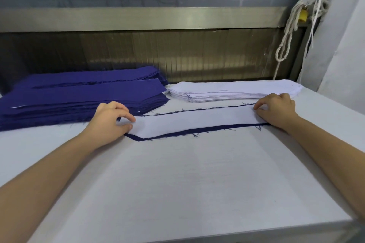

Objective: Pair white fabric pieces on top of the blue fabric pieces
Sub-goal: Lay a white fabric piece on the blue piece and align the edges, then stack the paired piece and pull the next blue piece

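Head view, nearest first: the lower half of the frame is the pale padded table (187, 183), with both forearms reaching across it from the bottom corners toward the middle of the frame.

At mid-frame a long white fabric piece (197, 120) lies flat on a blue fabric piece (177, 133), which shows only as a thin frayed border along the near edge, the angled left end and the far edge. That even border suggests the white piece is being centred inside the blue outline, not just dropped on it.

The left hand (110, 122), at centre left, has its index finger and thumb closed on the left tip of the white piece, the other fingers curled in. The right hand (276, 112), at centre right, has bent fingers, and its fingertips and thumb pinch the right end. Whether it also catches the blue layer beneath I cannot tell. Holding both ends keeps the strip taut, so it can be shifted lengthwise and squared without wrinkling.

Beyond the left hand, at middle left, a blue stack (69, 100) of cut pieces is piled. Beyond the right hand, at upper centre right, is a white stack (227, 90). Each supply sits just behind the working spot, on the side of one hand, presumably for short reaches.

Farthest back, a metal rail (138, 17) crosses the top of the frame, and a knotted white rope (290, 31) hangs at upper right.

This pair looks nearly aligned. Many pieces remain in both stacks.
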`<state>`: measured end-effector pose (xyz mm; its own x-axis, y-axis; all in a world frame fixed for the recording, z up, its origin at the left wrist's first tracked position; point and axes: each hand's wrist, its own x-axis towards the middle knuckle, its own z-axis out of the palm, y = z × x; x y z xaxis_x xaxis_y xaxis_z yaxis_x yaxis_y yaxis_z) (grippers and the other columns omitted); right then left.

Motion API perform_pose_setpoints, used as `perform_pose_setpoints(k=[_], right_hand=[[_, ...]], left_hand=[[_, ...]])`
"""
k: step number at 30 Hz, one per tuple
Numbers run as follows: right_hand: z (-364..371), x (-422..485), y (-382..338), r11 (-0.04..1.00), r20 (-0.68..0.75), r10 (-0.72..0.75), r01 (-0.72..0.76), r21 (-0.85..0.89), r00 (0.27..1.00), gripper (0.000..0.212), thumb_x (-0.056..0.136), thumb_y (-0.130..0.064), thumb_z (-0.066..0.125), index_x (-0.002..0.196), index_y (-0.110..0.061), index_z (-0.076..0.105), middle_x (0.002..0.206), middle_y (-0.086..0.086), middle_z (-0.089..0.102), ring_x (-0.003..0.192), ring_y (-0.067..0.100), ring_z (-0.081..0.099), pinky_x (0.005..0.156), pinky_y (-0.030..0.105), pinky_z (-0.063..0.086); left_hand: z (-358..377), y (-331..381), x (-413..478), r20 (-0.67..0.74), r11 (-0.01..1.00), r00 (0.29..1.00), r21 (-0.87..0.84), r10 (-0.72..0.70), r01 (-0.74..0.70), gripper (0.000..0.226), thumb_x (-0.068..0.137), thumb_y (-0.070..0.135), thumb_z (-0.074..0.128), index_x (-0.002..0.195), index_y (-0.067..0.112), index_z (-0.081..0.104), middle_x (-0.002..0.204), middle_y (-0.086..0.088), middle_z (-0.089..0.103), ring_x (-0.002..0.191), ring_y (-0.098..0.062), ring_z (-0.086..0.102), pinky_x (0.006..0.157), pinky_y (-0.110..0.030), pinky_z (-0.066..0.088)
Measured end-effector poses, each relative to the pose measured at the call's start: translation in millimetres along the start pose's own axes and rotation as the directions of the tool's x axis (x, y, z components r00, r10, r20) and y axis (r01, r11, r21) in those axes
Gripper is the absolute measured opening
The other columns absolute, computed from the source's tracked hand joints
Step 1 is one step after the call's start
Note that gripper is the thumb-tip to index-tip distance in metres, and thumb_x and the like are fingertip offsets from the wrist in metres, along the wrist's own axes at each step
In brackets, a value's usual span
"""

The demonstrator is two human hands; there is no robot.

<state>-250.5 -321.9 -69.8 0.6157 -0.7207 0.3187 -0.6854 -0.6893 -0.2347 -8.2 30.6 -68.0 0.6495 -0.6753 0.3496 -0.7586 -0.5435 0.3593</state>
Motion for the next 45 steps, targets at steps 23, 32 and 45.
perform_pose_setpoints(k=[23,32,45], right_hand=[[13,19,-114,0.963,0.011,-0.261,0.26,0.07,0.965,0.025,0.09,-0.013,0.048,0.109,-0.014,0.066,0.115,0.007,0.063,0.106,0.029,0.056,0.093,0.036,0.043],[44,65,-231,0.842,-0.109,-0.537,0.539,-0.011,0.837,0.036,0.093,-0.017,0.046,0.128,-0.021,0.055,0.127,0.005,0.053,0.115,0.027,0.045,0.092,0.035,0.034],[56,119,-319,0.676,-0.008,-0.711,0.68,-0.284,0.703,0.031,0.094,-0.012,0.05,0.122,-0.022,0.059,0.122,0.003,0.056,0.117,0.024,0.045,0.092,0.036,0.031]], left_hand=[[1,0,45,-0.166,0.996,0.985,-0.075,-0.05,0.037,0.021,0.087,0.009,0.063,0.107,0.016,0.067,0.098,0.005,0.057,0.092,-0.014,0.048,0.081,-0.026,0.037],[-10,-23,104,-0.247,0.963,0.934,-0.147,-0.258,0.227,0.018,0.088,0.022,0.062,0.106,0.022,0.065,0.11,0.001,0.062,0.112,-0.029,0.05,0.095,-0.043,0.044],[-5,-46,148,-0.244,0.959,0.961,0.216,-0.132,0.186,0.031,0.092,0.029,0.059,0.121,0.019,0.062,0.124,-0.008,0.058,0.115,-0.034,0.046,0.092,-0.041,0.036]])
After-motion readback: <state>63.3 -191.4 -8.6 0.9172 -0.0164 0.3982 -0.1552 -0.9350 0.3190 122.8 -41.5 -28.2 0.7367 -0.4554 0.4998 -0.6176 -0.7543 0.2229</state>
